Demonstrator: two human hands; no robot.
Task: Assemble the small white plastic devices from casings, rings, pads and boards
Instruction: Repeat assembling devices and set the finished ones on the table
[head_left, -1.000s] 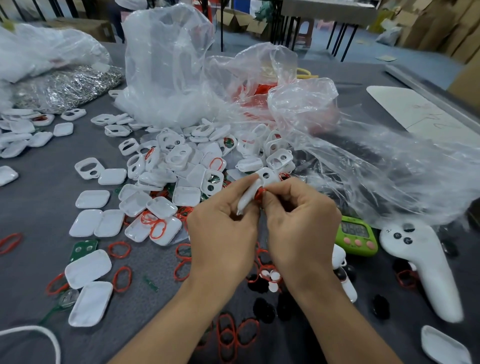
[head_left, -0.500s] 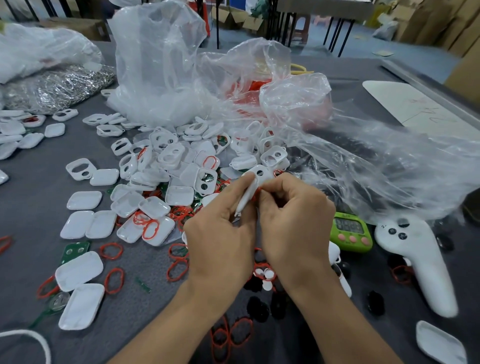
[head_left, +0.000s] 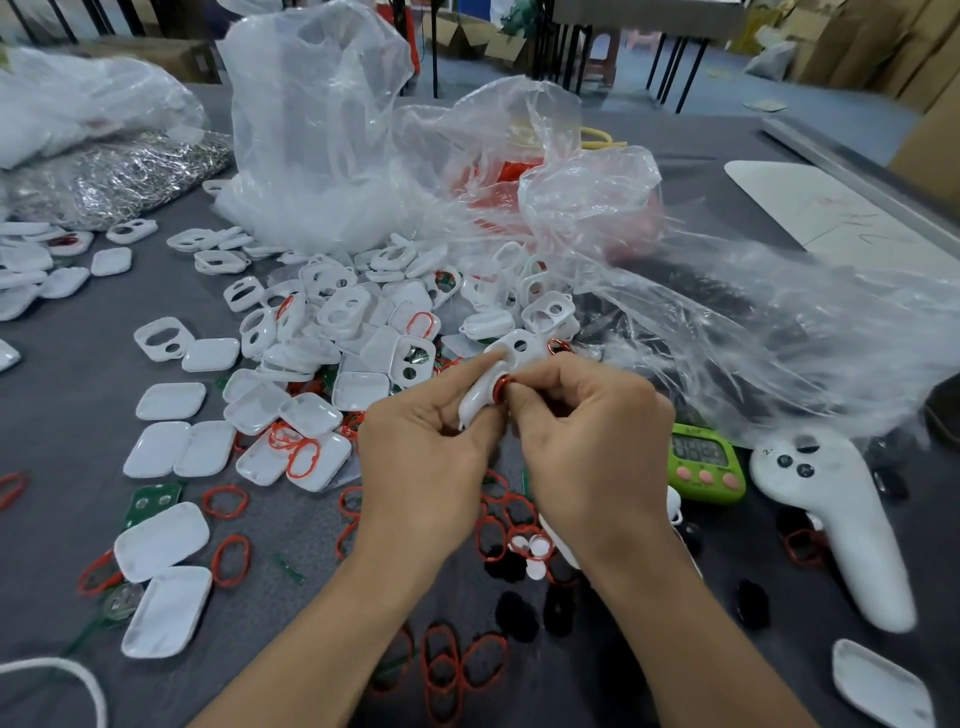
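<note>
While both hands hover above the grey table (head_left: 67, 431), the left hand (head_left: 421, 467) curls its fingers (head_left: 467, 371) round a small white plastic casing (head_left: 479, 400), held edge-on just in front of a heap of loose white casings (head_left: 337, 322). The right hand (head_left: 592, 441) pinches a red rubber ring (head_left: 503, 388) against that casing's rim. A green digital timer (head_left: 704, 462) and a white handheld controller (head_left: 831, 519) lie to the right.

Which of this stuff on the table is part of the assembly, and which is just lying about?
Job: white casing in the left hand, red ring pinched by the right hand, loose casings, loose rings, black pads, green board.
Lying about: green timer, white controller, white cord.
</note>
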